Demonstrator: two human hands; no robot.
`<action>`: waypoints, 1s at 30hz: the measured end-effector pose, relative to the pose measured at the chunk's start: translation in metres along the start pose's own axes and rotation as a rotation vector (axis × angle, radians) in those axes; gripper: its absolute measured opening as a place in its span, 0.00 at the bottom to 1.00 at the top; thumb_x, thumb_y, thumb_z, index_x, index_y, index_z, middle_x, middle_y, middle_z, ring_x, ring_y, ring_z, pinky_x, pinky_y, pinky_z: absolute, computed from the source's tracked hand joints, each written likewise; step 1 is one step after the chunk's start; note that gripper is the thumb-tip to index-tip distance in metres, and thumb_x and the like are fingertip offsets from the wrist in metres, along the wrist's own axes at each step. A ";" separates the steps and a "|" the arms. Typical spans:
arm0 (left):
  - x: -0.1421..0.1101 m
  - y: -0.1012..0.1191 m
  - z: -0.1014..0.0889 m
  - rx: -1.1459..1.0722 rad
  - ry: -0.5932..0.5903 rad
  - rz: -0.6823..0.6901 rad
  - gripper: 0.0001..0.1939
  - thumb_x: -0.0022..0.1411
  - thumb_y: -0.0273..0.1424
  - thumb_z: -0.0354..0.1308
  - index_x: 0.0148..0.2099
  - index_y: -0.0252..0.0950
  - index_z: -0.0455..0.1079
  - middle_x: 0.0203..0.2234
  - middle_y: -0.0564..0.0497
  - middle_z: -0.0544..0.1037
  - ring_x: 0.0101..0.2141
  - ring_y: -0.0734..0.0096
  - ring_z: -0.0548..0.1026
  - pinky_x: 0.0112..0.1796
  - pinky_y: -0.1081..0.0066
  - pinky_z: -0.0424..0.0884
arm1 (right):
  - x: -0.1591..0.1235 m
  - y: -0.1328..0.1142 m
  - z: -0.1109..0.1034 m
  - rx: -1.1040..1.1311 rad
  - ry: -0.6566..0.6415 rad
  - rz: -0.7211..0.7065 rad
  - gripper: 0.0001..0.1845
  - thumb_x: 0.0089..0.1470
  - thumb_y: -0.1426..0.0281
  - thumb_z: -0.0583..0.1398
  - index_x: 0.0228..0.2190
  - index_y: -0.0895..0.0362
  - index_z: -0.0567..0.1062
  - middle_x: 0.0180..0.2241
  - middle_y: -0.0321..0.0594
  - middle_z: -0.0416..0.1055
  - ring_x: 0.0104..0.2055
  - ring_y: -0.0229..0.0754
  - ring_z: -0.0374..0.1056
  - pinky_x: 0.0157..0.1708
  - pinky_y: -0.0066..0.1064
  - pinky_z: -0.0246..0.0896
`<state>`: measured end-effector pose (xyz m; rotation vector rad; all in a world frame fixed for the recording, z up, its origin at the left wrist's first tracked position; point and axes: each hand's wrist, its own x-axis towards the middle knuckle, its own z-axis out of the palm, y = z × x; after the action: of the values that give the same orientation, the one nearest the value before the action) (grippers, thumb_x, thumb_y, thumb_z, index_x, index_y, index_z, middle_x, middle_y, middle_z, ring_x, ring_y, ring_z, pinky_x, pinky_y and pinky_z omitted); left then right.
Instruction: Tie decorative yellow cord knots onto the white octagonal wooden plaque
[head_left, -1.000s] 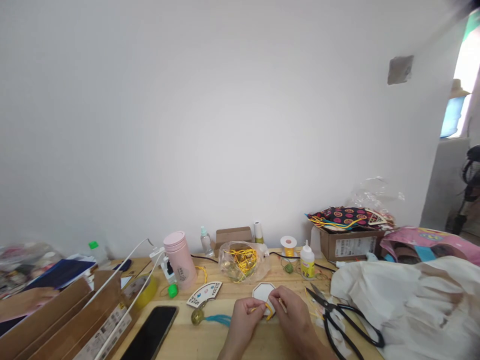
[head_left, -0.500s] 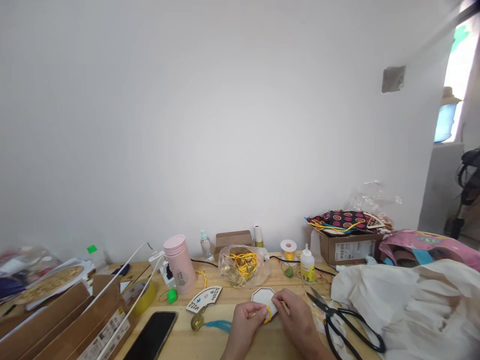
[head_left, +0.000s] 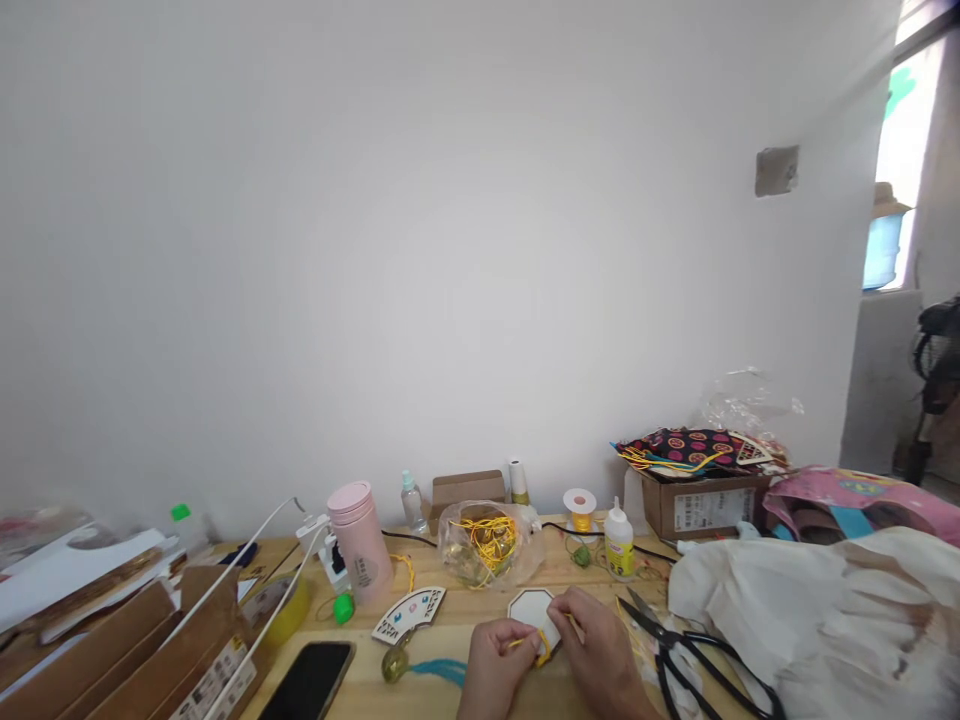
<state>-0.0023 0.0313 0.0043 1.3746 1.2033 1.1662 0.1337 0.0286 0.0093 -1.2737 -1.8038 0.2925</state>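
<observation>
— Moved?
— Right hand (head_left: 600, 655), slightly rightward.
— Grips?
— Left hand (head_left: 495, 665) pinches yellow cord (head_left: 543, 650); right closes on the edge of the white octagonal tile (head_left: 529, 606), lying between both hands on the table (head_left: 420, 680).
— Room?
— Small gap rightward to black-handled scissors (head_left: 694, 655).

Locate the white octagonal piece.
In the head view, the white octagonal piece sits low centre, between the left hand and right hand, right of the fan-shaped plaque.

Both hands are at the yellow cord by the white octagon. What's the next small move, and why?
Probably draw the yellow cord gently snug against the white octagonal piece: the left hand appears to pinch the cord, the right hand sits at the octagon, and a loose-looking loop remains.
</observation>
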 end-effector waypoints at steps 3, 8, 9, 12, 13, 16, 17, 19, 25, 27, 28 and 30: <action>0.002 -0.004 -0.001 -0.031 0.026 -0.037 0.11 0.41 0.34 0.58 0.21 0.29 0.71 0.15 0.50 0.74 0.19 0.72 0.68 0.23 0.76 0.61 | -0.001 0.001 0.000 0.023 -0.021 -0.038 0.12 0.50 0.67 0.48 0.22 0.56 0.68 0.22 0.38 0.67 0.26 0.36 0.63 0.26 0.23 0.53; 0.004 -0.007 -0.003 -0.053 0.044 -0.011 0.13 0.41 0.36 0.58 0.23 0.29 0.71 0.15 0.51 0.74 0.19 0.74 0.67 0.22 0.77 0.61 | -0.001 0.001 -0.001 0.120 -0.012 0.067 0.13 0.49 0.65 0.49 0.22 0.57 0.69 0.22 0.38 0.68 0.26 0.37 0.62 0.25 0.24 0.53; 0.004 -0.007 -0.004 -0.048 0.063 0.002 0.13 0.41 0.37 0.58 0.23 0.29 0.71 0.15 0.51 0.73 0.18 0.73 0.67 0.21 0.77 0.61 | 0.000 0.000 -0.001 0.166 -0.016 0.105 0.13 0.48 0.65 0.49 0.21 0.57 0.69 0.22 0.38 0.68 0.25 0.37 0.62 0.25 0.24 0.53; 0.004 -0.006 -0.007 -0.015 0.140 0.041 0.13 0.39 0.38 0.59 0.21 0.30 0.71 0.14 0.50 0.73 0.19 0.71 0.68 0.22 0.75 0.63 | 0.003 -0.002 0.000 0.428 -0.077 0.217 0.13 0.43 0.63 0.52 0.18 0.59 0.68 0.18 0.35 0.65 0.22 0.35 0.59 0.21 0.23 0.52; 0.004 -0.006 -0.008 -0.008 0.158 0.057 0.13 0.40 0.37 0.59 0.21 0.30 0.71 0.15 0.50 0.74 0.20 0.70 0.69 0.22 0.75 0.64 | 0.004 -0.003 0.000 0.553 -0.110 0.275 0.13 0.42 0.63 0.53 0.17 0.59 0.68 0.16 0.34 0.62 0.19 0.33 0.57 0.19 0.22 0.51; 0.003 -0.002 -0.008 0.006 0.159 0.084 0.13 0.41 0.37 0.58 0.23 0.31 0.72 0.18 0.49 0.76 0.22 0.67 0.70 0.25 0.73 0.66 | 0.006 -0.003 0.001 0.929 -0.262 0.529 0.10 0.40 0.64 0.52 0.20 0.59 0.67 0.11 0.26 0.51 0.12 0.27 0.43 0.11 0.20 0.38; 0.002 -0.001 -0.007 0.011 0.140 0.087 0.12 0.42 0.37 0.58 0.23 0.31 0.72 0.18 0.48 0.76 0.23 0.67 0.71 0.26 0.73 0.66 | 0.007 -0.003 0.001 1.031 -0.318 0.608 0.09 0.39 0.66 0.51 0.23 0.58 0.67 0.10 0.25 0.48 0.11 0.27 0.37 0.10 0.19 0.34; 0.001 0.002 -0.006 0.030 0.082 0.091 0.12 0.43 0.37 0.57 0.24 0.31 0.73 0.20 0.48 0.77 0.24 0.66 0.72 0.28 0.72 0.67 | 0.006 -0.002 0.002 1.153 -0.398 0.690 0.12 0.38 0.68 0.51 0.28 0.57 0.67 0.09 0.23 0.46 0.10 0.26 0.33 0.10 0.19 0.29; -0.001 0.002 -0.006 0.047 -0.015 0.106 0.11 0.44 0.35 0.57 0.27 0.33 0.74 0.24 0.48 0.78 0.28 0.64 0.72 0.31 0.71 0.66 | -0.001 -0.006 0.012 0.787 -0.271 0.435 0.17 0.39 0.66 0.53 0.33 0.60 0.70 0.11 0.28 0.57 0.12 0.29 0.48 0.12 0.20 0.42; -0.001 0.000 -0.007 0.018 -0.037 0.092 0.11 0.44 0.35 0.57 0.28 0.33 0.74 0.24 0.48 0.78 0.28 0.64 0.72 0.31 0.71 0.66 | -0.004 -0.005 0.014 0.548 -0.193 0.282 0.15 0.41 0.67 0.52 0.33 0.57 0.72 0.17 0.34 0.66 0.17 0.33 0.56 0.17 0.23 0.50; -0.001 0.000 -0.007 0.001 -0.052 0.086 0.11 0.45 0.35 0.56 0.28 0.33 0.74 0.24 0.47 0.78 0.28 0.64 0.72 0.32 0.71 0.66 | -0.006 -0.004 0.014 0.432 -0.170 0.210 0.15 0.43 0.67 0.52 0.33 0.55 0.72 0.20 0.36 0.68 0.20 0.35 0.60 0.20 0.24 0.52; -0.002 0.001 -0.007 -0.017 -0.085 0.078 0.12 0.46 0.36 0.56 0.28 0.32 0.73 0.24 0.47 0.77 0.29 0.64 0.72 0.32 0.71 0.66 | -0.009 -0.002 0.012 0.251 -0.153 0.100 0.14 0.45 0.68 0.51 0.34 0.52 0.71 0.24 0.36 0.71 0.25 0.37 0.64 0.25 0.25 0.55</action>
<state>-0.0092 0.0298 0.0060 1.4553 1.0861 1.1579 0.1234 0.0236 -0.0011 -1.1896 -1.7673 0.6666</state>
